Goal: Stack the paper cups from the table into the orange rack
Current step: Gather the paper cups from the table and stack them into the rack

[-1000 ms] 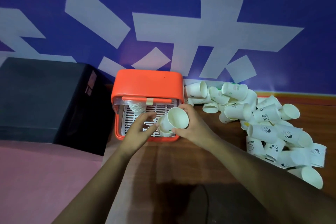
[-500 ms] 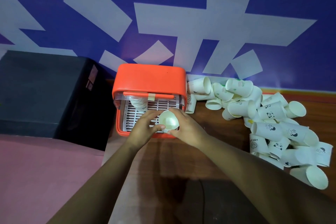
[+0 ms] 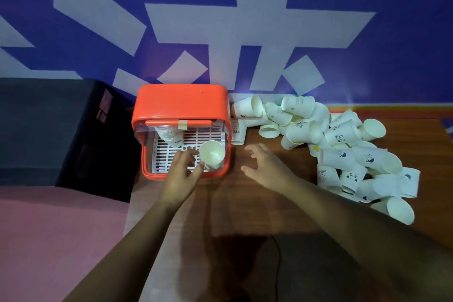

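The orange rack [image 3: 181, 103] stands at the table's back, its front open over a white slatted floor [image 3: 164, 157]. A white paper cup [image 3: 212, 157] sits mouth-up in the rack's front right corner. My left hand [image 3: 182, 174] reaches into the rack, thumb and fingertips against that cup's left side. My right hand [image 3: 264, 167] hovers over the table just right of the rack, fingers spread, holding nothing. A stack of nested cups [image 3: 169, 136] stands at the rack's back left, partly under the lid. A heap of loose paper cups [image 3: 343, 137] lies to the right.
A black box [image 3: 49, 130] sits against the rack's left side. A pink surface [image 3: 49, 228] lies in front of it. The wooden table [image 3: 245, 203] runs to the blue and white wall. A thin dark cable [image 3: 277, 265] crosses the table near me.
Both hands lowered the cup into the rack's front right corner. My right hand then let go and drew back to the right. My left hand stays at the cup.
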